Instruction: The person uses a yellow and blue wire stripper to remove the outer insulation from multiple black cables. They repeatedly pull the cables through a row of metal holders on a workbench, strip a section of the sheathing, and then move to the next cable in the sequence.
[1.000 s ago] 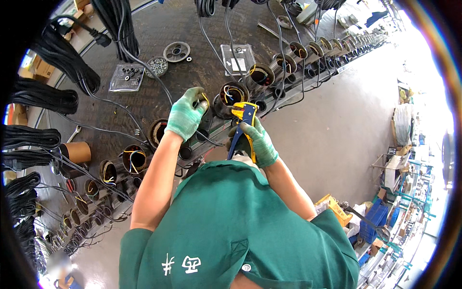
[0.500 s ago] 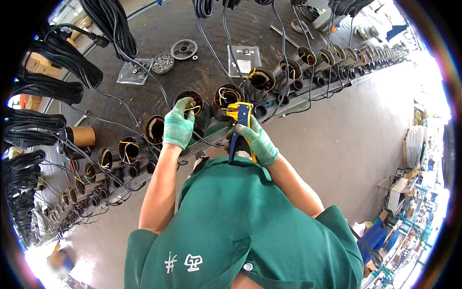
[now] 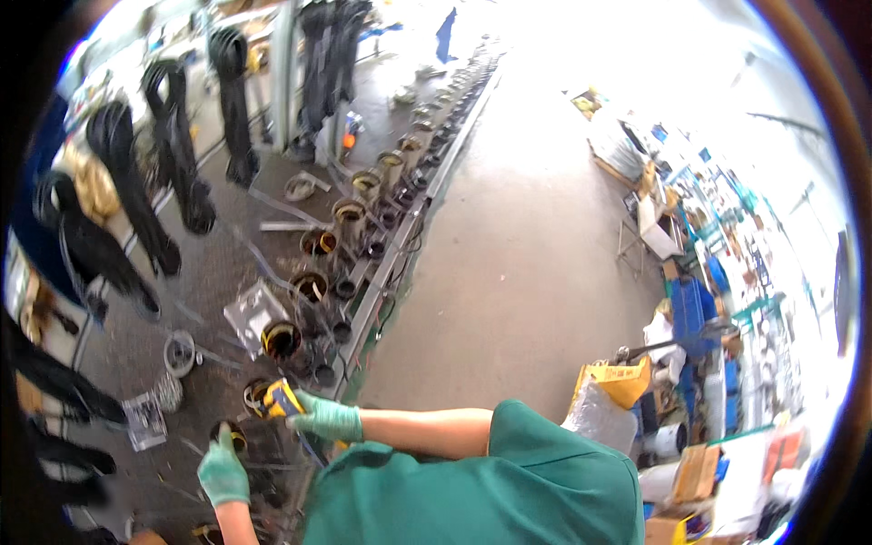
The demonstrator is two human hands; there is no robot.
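My left hand (image 3: 223, 474), in a green knit glove, is at the mouth of an open metal motor can. Its fingers close round a yellow wire (image 3: 239, 440) by the rim; motion blur softens the fingertips. My right hand (image 3: 329, 418), gloved alike, grips a yellow and blue wire stripper (image 3: 284, 398). The tool's head overlaps the neighbouring metal can (image 3: 256, 396), and its handles are partly hidden by the hand. Another can (image 3: 282, 340) with wires inside stands just beyond.
More open cans (image 3: 349, 211) line the bench edge into the distance. Bundled black cables (image 3: 173, 145) hang at left. A clear plastic tray (image 3: 258, 313), a metal ring (image 3: 180, 352) and a bowl of small parts (image 3: 169, 393) lie on the bench. Grey floor (image 3: 509, 272) and a yellow-fronted cart (image 3: 618, 383) are right.
The view has swung to the right, so the bench and both hands now appear lower left. The wire stripper remains in my right hand; my left stays at its can.
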